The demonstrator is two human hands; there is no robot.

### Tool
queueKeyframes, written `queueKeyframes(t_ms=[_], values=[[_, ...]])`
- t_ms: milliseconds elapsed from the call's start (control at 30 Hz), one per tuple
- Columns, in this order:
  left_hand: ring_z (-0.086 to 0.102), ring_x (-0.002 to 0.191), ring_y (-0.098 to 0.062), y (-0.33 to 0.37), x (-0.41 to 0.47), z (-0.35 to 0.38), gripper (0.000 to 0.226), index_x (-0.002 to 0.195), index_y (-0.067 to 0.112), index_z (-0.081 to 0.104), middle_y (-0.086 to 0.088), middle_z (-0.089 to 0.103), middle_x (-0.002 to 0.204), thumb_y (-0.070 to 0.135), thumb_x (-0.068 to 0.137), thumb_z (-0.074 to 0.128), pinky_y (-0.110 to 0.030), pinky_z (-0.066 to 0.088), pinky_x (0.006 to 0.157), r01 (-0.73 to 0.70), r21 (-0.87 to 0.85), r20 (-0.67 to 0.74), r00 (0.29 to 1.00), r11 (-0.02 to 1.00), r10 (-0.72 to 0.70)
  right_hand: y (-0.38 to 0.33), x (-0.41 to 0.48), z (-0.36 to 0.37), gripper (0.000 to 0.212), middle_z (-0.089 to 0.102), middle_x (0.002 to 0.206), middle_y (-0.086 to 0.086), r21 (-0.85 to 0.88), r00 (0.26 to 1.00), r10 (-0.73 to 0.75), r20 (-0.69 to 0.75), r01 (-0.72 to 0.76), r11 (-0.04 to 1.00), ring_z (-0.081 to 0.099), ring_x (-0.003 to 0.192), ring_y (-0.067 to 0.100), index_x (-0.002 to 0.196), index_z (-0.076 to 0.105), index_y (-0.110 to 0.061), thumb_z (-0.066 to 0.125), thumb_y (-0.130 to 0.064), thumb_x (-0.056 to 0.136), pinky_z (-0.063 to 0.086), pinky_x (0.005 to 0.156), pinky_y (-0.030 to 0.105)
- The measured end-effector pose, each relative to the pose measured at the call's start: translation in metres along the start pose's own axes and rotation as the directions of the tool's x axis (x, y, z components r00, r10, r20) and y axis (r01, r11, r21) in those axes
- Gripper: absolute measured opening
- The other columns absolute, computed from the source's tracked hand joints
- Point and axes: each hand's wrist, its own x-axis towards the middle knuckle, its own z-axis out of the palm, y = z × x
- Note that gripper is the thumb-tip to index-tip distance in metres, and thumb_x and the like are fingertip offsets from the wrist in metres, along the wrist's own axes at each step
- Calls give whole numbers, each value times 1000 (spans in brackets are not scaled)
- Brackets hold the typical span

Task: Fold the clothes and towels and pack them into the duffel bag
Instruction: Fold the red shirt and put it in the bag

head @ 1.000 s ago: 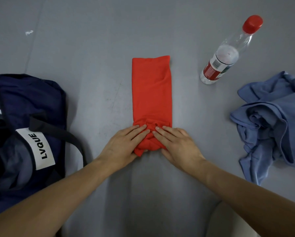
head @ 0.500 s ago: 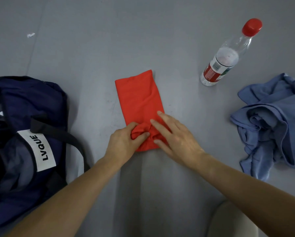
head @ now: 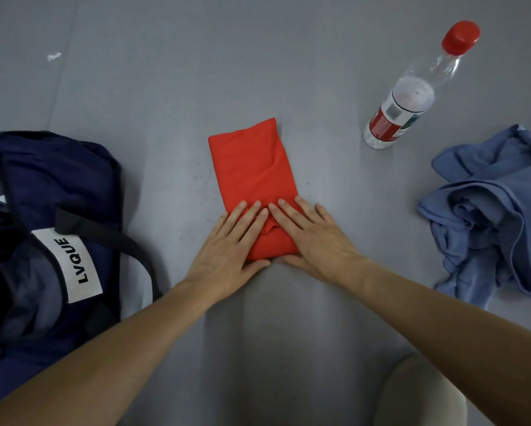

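Grey floor (head: 165, 87): the folded red cloth (head: 253, 167) lies centre, left hand (head: 227, 250) and right hand (head: 314, 238) pressing flat, fingers straight, on its near end. Navy duffel bag (head: 58, 179) sits left, crumpled blue garment (head: 497, 216) right.

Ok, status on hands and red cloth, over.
Left hand, right hand flat on red cloth, near end. Cloth partly folded. Nothing between it and duffel bag.

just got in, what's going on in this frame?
A person presses the left hand and right hand flat on the near end of a folded red garment on the grey surface. The open navy duffel bag sits at left; a blue garment lies crumpled at right, not yet folded. A water bottle sits farther back.
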Motion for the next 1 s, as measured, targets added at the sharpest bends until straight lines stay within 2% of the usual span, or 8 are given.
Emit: queueKeyframes(t_ms=[133, 267, 467, 633, 767, 833, 900, 1000], values=[[-2, 155, -15, 4, 3, -4, 92, 161, 30, 4, 6, 7, 169, 46, 91, 62, -43, 16, 126, 14, -88, 4, 1000, 996, -14, 1, -18, -2, 87, 25, 164, 1, 9, 998, 25, -60, -25, 1000, 22, 151, 25, 160, 5, -27, 50, -57, 91, 20, 122, 44], [4, 155, -15, 5, -13, -2, 88, 157, 21, 26, 4, 15, 168, 34, 82, 70, -42, 16, 125, -107, -119, 28, 993, 987, 111, -5, -56, 11, 77, 49, 150, 5, -65, 983, -18, -182, 6, 998, 42, 140, 32, 154, 36, -20, 61, -47, 87, 33, 115, 50], [23, 152, -16, 18, -35, 3, 72, 146, 20, 46, 2, 32, 162, 36, 80, 69, -43, 27, 122, -188, -138, 6, 982, 972, 191, -20, -80, 23, 75, 50, 149, 7, 46, 963, -117, -242, 132, 990, 45, 139, 27, 147, 47, -12, 72, -36, 80, 39, 114, 43], [52, 126, -2, 14, -15, -23, 57, 133, 37, 56, 19, 42, 148, 51, 77, 59, -28, 47, 104, 52, -428, 46, 998, 902, -36, -16, -62, -1, 57, 70, 118, 5, 468, 988, 135, -76, -84, 880, 66, 108, 25, 137, 54, -27, 59, -43, 82, 52, 95, 36], [65, 98, -5, 9, 5, -35, 50, 124, 44, 55, 14, 67, 112, 62, 79, 66, -27, 52, 88, 320, -637, 128, 941, 702, -313, -9, -43, -10, 44, 72, 93, 0, 603, 938, 339, 72, -312, 735, 69, 88, 23, 126, 50, -40, 57, -59, 88, 53, 85, 34], [66, 86, -6, 8, 13, -35, 36, 115, 42, 54, 15, 68, 97, 59, 85, 66, -28, 52, 79, 379, -635, 155, 916, 673, -369, -8, -38, -8, 47, 73, 98, 2, 623, 912, 403, 75, -358, 695, 68, 94, 26, 129, 49, -39, 56, -62, 89, 53, 87, 35], [66, 83, -11, 11, 21, -33, 27, 109, 37, 56, 12, 68, 90, 55, 91, 62, -29, 51, 76, 394, -611, 127, 905, 687, -406, -7, -34, -8, 54, 71, 112, 5, 544, 899, 430, -88, -318, 777, 66, 104, 29, 138, 45, -33, 53, -61, 92, 52, 92, 38], [65, 90, -20, 20, 28, -27, 32, 111, 25, 61, 3, 66, 98, 52, 95, 55, -36, 52, 80, 378, -550, 54, 906, 745, -420, -7, -34, -7, 66, 46, 150, 7, 234, 909, 160, -386, -71, 970, 46, 135, 28, 151, 38, -21, 53, -52, 95, 39, 111, 41]])
